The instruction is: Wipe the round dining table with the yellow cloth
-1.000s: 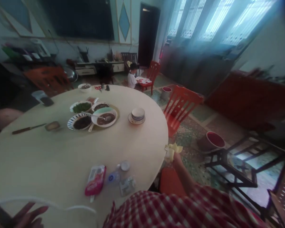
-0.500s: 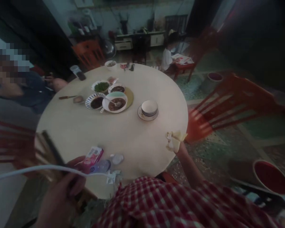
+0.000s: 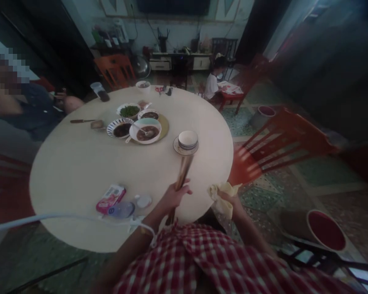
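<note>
A dim living room with a patterned green tiled floor point(image 3: 263, 196) surrounds a big round pale wooden table point(image 3: 79, 163), with red slatted plastic chairs point(image 3: 282, 139) pushed up around it and a second person in dark clothing point(image 3: 33, 110) seated at the far left edge. Near the table's middle sits a cluster of patterned ceramic dishes of dark food point(image 3: 138, 124), and closer to the wearer a stack of small white bowls on a saucer point(image 3: 187, 141). The left hand point(image 3: 173, 196) is closed around a bundle of long brown chopsticks point(image 3: 184, 171), their tips blurred and pointing at that bowl stack; I judge a hasty swing could knock the stack or tip it off its saucer. The right hand point(image 3: 230, 200) is clenched on a crumpled pale yellow cloth point(image 3: 222, 194) at the table's rim, overhanging the edge, where it could slip to the floor. A white cable point(image 3: 64, 216) trails past a pink snack packet point(image 3: 110, 198) and a small clear plastic bottle point(image 3: 121, 209); a snag could drag these off. The chopsticks' lower ends vanish behind the red checked shirt point(image 3: 202, 261), and motion blur hides their count.
</note>
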`<action>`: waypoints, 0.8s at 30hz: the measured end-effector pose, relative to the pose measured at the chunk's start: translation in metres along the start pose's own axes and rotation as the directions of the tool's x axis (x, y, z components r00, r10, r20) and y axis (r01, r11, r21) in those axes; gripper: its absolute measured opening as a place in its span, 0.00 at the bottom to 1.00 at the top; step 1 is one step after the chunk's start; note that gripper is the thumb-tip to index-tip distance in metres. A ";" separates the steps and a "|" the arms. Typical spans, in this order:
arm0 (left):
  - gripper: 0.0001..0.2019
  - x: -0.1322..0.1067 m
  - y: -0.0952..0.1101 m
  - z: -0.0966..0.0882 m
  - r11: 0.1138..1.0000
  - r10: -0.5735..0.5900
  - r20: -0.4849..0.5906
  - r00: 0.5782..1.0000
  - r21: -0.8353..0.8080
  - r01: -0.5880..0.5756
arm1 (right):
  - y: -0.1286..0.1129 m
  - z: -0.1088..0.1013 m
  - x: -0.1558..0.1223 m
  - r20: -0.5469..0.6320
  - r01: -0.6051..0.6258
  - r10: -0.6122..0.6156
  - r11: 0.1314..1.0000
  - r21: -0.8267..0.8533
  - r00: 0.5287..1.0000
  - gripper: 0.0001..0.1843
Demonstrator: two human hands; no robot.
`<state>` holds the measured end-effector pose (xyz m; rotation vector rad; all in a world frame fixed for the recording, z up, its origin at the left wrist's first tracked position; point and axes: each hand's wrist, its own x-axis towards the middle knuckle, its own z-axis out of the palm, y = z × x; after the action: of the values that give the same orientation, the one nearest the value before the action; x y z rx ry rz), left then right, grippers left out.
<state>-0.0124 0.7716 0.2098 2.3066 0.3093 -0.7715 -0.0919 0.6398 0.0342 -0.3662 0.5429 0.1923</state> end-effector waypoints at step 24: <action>0.29 0.232 0.065 0.613 0.763 -0.095 0.820 0.564 0.424 -0.488 | -0.190 -0.437 0.066 -0.882 0.618 -0.174 0.770 0.154 0.437 0.22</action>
<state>-0.0735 0.3157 -0.2611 2.1469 -0.7649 -1.9175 -0.1891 0.3013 -0.2931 -0.0742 1.4204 -0.6662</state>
